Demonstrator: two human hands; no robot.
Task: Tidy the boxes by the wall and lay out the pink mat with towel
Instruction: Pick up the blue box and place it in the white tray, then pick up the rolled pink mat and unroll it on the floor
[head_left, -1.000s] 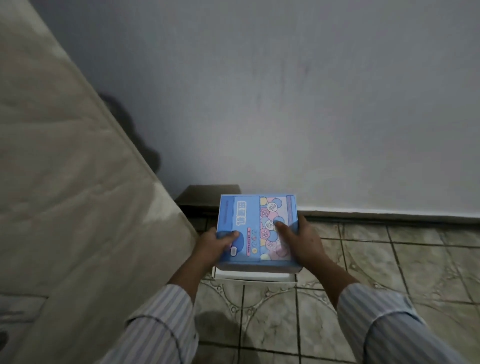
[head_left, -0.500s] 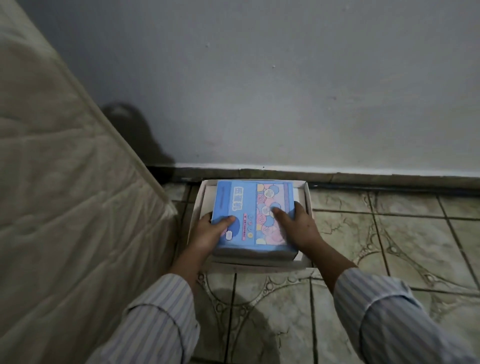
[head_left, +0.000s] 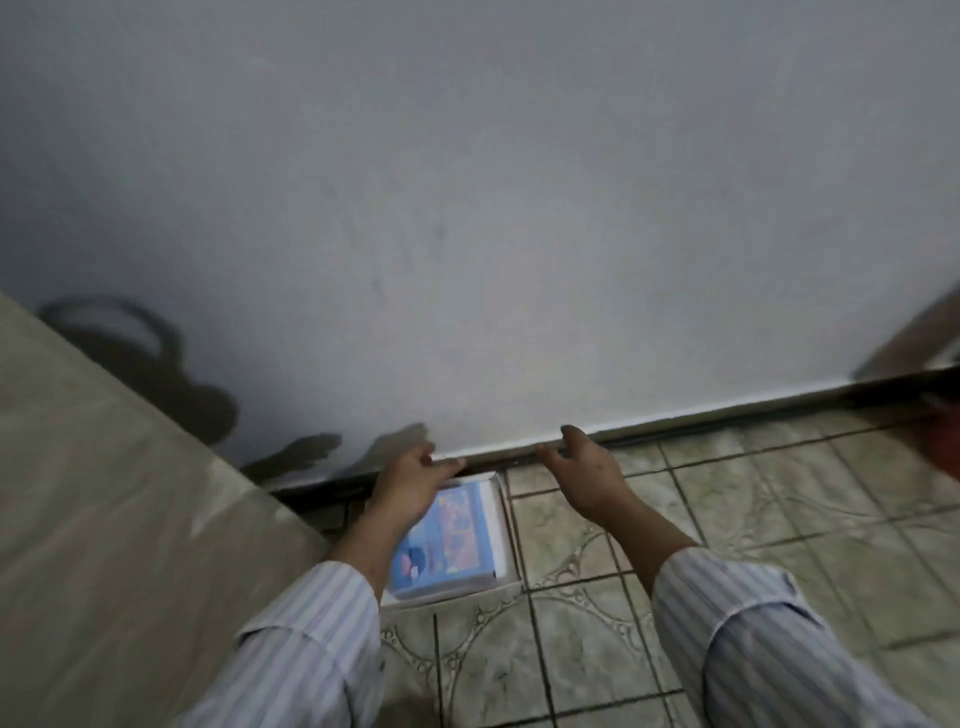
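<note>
A blue box (head_left: 452, 540) with a pink and blue cartoon print lies flat inside a shallow white box (head_left: 501, 525) on the tiled floor, close to the wall. My left hand (head_left: 413, 480) hovers above the blue box's far left corner, fingers spread, holding nothing. My right hand (head_left: 584, 475) is lifted off to the right of the box, open and empty, over the tiles near the skirting. The pink mat and the towel are not in view.
A beige quilted mattress (head_left: 119, 530) leans at the left, right beside the boxes. The grey wall (head_left: 493, 234) with its dark skirting runs across the back. A reddish object (head_left: 943, 441) and a brown edge show at the far right. Patterned floor tiles (head_left: 597, 613) spread to the right.
Both hands set the blue box down into the white box and let go. They have lifted off and spread apart, and the camera has tilted.
</note>
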